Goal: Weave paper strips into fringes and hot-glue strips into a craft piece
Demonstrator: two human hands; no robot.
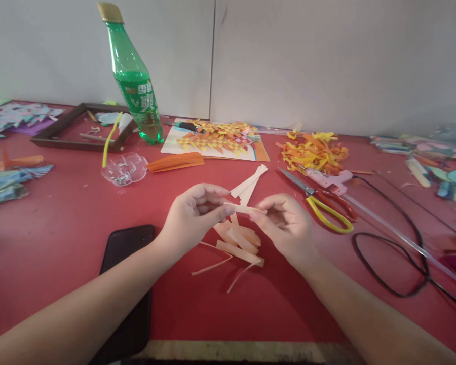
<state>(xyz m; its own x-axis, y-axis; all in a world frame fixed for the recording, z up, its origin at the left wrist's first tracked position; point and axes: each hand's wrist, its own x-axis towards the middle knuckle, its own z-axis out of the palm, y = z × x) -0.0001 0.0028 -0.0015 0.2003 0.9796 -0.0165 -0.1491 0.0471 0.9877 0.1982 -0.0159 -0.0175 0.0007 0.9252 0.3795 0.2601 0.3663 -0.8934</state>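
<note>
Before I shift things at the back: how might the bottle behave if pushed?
Pushed high, the bottle could tip, being tall and narrow. The liquid reaching about halfway up probably adds weight low down. Spilling seems unlikely, as the cap is on.

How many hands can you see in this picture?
2: the left hand and the right hand, at opposite ends of a pale paper strip above the red table.

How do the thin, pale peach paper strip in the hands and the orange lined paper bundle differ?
The pale peach paper strip is pinched by the left hand and right hand; the orange paper bundle lies on the red table. The strip is pale and narrow; the bundle is deep orange, broader and lined lengthwise. Both are elongated.
</note>
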